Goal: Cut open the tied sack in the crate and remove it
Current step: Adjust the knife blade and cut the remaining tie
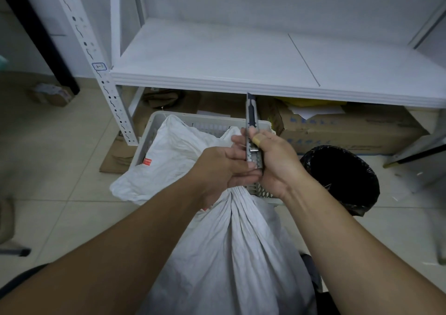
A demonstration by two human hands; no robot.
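Note:
A white woven sack (pixel 231 249) rises out of a grey plastic crate (pixel 154 126) on the floor, its neck gathered into a bunch just under my hands. My left hand (pixel 217 167) grips that bunched neck. A utility knife (pixel 252 126) points up and away, held by my right hand (pixel 275 160) with the thumb pressed on its slider; the thumb wears a plaster. Both hands touch each other at the knife's handle. A second white sack (pixel 166 160) with a small red label lies slumped over the crate's left side. The tie itself is hidden by my fingers.
A white metal shelf (pixel 241 56) overhangs the far end of the crate. A bin lined with a black bag (pixel 342 177) stands right of the crate. Cardboard boxes (pixel 350 128) sit under the shelf. A slotted shelf upright (pixel 113 111) stands at the left.

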